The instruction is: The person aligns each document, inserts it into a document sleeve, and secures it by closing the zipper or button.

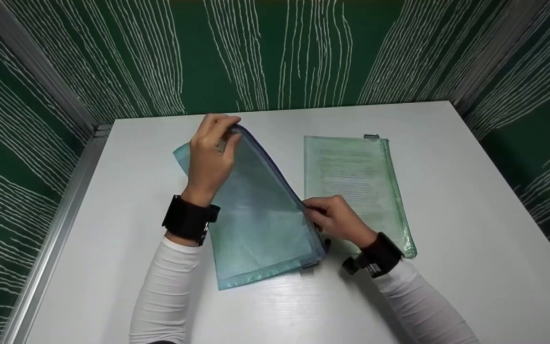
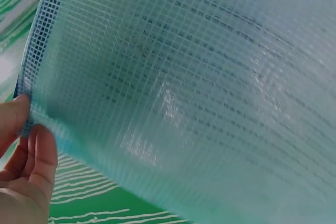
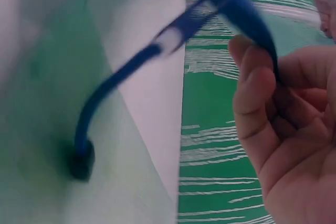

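A translucent blue mesh zipper pouch (image 1: 260,224) is held tilted above the white table. My left hand (image 1: 209,155) pinches the far end of its dark blue zip edge (image 1: 271,165) between thumb and fingers. Lower down that same edge, near the pouch's near right corner, my right hand (image 1: 336,217) grips it. In the left wrist view, printed lines (image 2: 210,51) show through the mesh. A blue strap (image 3: 113,87) with a dark end dangles from the zip edge in the right wrist view.
A green mesh zipper pouch (image 1: 356,167) with a printed sheet inside lies flat on the white table (image 1: 456,200), partly behind my right hand. Green panels (image 1: 275,57) with white wavy lines stand behind and beside the table. A metal rail (image 1: 60,229) runs along the left side.
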`<state>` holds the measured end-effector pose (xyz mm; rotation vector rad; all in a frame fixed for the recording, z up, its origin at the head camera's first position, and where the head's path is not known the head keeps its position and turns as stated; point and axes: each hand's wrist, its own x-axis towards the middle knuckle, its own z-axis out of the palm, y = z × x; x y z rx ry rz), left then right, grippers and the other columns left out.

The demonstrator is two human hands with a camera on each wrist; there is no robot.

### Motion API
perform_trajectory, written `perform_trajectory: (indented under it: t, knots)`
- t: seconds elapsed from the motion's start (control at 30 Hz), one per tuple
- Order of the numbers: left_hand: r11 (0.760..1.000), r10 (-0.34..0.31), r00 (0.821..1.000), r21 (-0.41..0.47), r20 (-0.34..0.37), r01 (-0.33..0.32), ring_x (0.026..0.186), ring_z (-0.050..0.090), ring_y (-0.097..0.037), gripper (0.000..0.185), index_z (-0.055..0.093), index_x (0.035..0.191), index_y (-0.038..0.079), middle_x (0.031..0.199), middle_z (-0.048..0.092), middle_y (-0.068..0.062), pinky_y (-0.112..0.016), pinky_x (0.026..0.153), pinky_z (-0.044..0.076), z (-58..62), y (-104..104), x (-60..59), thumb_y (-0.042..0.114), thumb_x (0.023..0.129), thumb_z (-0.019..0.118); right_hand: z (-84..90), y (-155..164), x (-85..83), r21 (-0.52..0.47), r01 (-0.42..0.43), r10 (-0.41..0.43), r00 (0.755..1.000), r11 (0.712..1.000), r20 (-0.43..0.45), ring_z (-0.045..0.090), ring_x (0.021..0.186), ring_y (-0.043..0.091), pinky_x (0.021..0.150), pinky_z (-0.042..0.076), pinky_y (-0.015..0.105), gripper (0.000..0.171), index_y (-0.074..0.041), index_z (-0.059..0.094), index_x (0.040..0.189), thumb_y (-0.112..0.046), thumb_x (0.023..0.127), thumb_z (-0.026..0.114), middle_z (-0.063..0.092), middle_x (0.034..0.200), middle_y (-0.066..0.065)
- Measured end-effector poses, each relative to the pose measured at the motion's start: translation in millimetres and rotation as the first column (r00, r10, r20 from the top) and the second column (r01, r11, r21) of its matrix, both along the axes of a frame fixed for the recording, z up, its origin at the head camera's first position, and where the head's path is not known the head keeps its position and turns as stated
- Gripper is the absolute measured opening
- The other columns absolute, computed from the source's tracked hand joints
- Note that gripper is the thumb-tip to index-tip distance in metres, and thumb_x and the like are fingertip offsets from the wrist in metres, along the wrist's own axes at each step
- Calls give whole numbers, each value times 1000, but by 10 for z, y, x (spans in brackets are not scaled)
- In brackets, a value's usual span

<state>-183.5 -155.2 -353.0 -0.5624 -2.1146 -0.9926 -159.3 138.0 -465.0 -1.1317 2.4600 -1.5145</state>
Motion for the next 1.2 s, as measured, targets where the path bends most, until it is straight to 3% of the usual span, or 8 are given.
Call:
perform_trajectory:
  t: [0.23, 0.37, 0.47, 0.57, 0.7, 0.83, 1.07, 1.2]
  knots:
    - [999, -51, 990, -10, 133, 52, 119, 62, -31, 51, 51, 147, -3, 140, 56, -20, -35, 97, 54, -196, -92, 77, 1, 99, 68, -87, -30, 39, -103, 77, -61, 987, 992, 149, 58, 64, 6, 60, 52, 25, 21, 11, 74, 114, 5, 101, 58, 71, 82, 20]
    - [1000, -5, 971, -14, 237, 9, 114, 62, -32, 47, 52, 145, -6, 134, 57, -21, -38, 95, 53, -420, -193, 189, 4, 101, 66, -106, -10, 53, -103, 128, -106, 974, 986, 198, 58, 69, 4, 64, 49, 21, 22, 11, 72, 117, 4, 102, 59, 70, 84, 21]
    - [999, 50, 942, -17, 331, -46, 110, 62, -34, 44, 53, 142, -9, 129, 58, -23, -44, 91, 55, -637, -283, 271, 3, 101, 65, -100, 6, 55, -106, 164, -137, 966, 981, 221, 58, 71, 8, 67, 48, 21, 23, 12, 71, 119, 3, 101, 60, 69, 84, 21]
    - [993, 117, 890, -24, 441, -119, 107, 62, -38, 44, 54, 140, -11, 127, 58, -25, -48, 87, 55, -848, -368, 359, 4, 101, 65, -90, 9, 40, -117, 192, -159, 958, 974, 240, 60, 72, 8, 69, 50, 21, 23, 12, 71, 120, 3, 101, 61, 70, 87, 21]
    - [972, 231, 789, -95, 570, -217, 108, 62, -40, 45, 54, 140, -12, 124, 60, -27, -49, 89, 53, -1070, -453, 483, 13, 103, 64, -88, -1, 12, -143, 220, -175, 945, 965, 276, 62, 74, 5, 70, 52, 21, 24, 12, 70, 121, 3, 101, 60, 71, 90, 23]
    - [953, 301, 699, -175, 649, -248, 104, 63, -40, 47, 57, 135, -14, 112, 63, -27, -51, 89, 51, -1236, -503, 595, 21, 104, 62, -79, -10, -3, -175, 232, -172, 938, 957, 302, 62, 75, 5, 71, 53, 22, 26, 12, 69, 123, 0, 102, 60, 72, 94, 24]
    - [984, 165, 565, -92, 808, -155, 95, 64, -31, 39, 67, 123, -9, 105, 69, -19, -47, 86, 52, -1369, -519, 707, 25, 106, 59, -86, -42, -47, -236, 289, -189, 909, 928, 372, 65, 76, 6, 72, 55, 22, 26, 14, 68, 123, 2, 102, 60, 72, 91, 12]
    - [985, 114, 528, -26, 842, -172, 90, 64, -25, 30, 70, 119, -4, 103, 71, -14, -38, 80, 52, -1370, -537, 713, 20, 102, 65, -86, -79, -92, -269, 331, -193, 880, 905, 435, 66, 76, 6, 74, 57, 23, 27, 15, 67, 124, 3, 101, 60, 73, 89, 2]
